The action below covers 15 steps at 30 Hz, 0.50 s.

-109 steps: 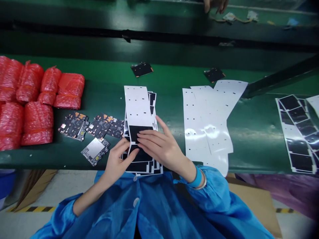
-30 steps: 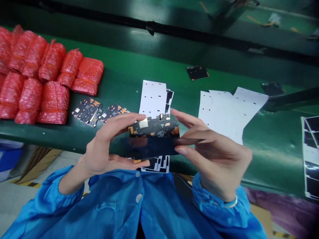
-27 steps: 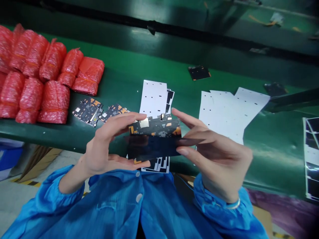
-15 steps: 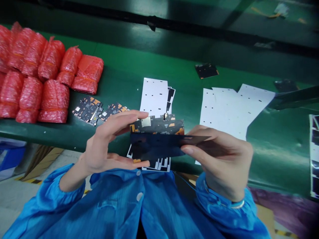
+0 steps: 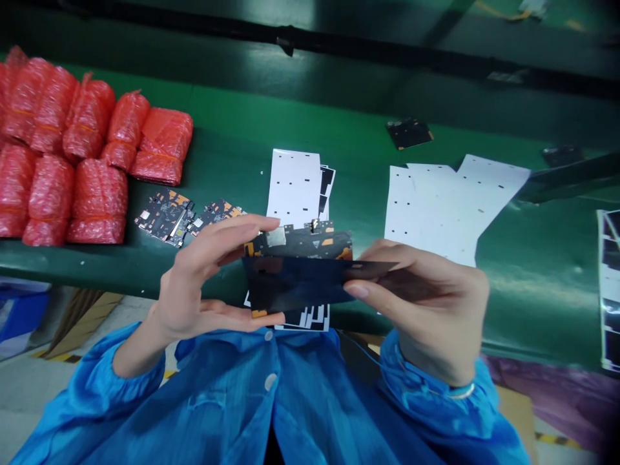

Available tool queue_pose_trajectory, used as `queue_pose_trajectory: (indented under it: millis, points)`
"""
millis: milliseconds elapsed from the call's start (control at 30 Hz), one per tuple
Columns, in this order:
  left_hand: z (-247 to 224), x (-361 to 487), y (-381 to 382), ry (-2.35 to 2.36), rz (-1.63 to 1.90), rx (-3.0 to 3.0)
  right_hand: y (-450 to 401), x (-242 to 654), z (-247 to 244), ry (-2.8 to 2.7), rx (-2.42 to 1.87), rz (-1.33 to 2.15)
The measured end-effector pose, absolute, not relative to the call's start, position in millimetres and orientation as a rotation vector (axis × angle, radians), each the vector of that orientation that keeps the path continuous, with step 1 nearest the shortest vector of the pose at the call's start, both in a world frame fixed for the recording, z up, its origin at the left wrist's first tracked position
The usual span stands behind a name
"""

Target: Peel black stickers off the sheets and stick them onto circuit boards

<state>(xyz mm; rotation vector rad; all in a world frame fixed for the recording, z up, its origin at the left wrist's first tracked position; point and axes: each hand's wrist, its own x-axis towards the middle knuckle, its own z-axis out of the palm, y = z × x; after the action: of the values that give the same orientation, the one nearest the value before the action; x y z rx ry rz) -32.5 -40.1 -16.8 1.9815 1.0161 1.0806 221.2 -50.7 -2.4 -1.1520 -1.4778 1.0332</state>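
My left hand (image 5: 194, 284) grips a black circuit board (image 5: 314, 242) by its upper and lower edges, thumb below and fingers above. Silver and orange patches show along the board's far part. A thin dark film (image 5: 290, 281) lies across the near part of the board and covers it. Between thumb and fingers, my right hand (image 5: 426, 294) pinches the right end of this film, which is bent up there. Whether the film sticks to the board cannot be seen. Behind the board lies a white sheet (image 5: 293, 181) with small dark slots.
Red bubble-wrapped bundles (image 5: 99, 200) are stacked at the left. Two circuit boards (image 5: 165, 216) lie beside them. White sheets (image 5: 431, 206) spread at the right, with a dark board (image 5: 409, 134) behind. The green table's (image 5: 223, 142) front edge runs close to my body.
The view has shifted slightly, so things on the table sit a little differently in it. Both hands keep their hold on the board and the film, with hardly any movement between them.
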Motion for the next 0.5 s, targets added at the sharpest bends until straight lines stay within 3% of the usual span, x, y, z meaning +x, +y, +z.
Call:
queue_pose_trajectory:
  millis: [233, 433, 500]
  points:
    - [-15, -32, -38, 0.989, 1.135, 2.216, -50, 220, -2, -1.62, -1.168, 0.911]
    - [-14, -31, -19, 0.948, 0.773, 2.266, -48, 233, -14, -2.044, -1.434, 0.248]
    - [-18, -23, 12, 0.883, 0.754, 2.265, -43, 241, -27, -2.064, -1.527, 0.192]
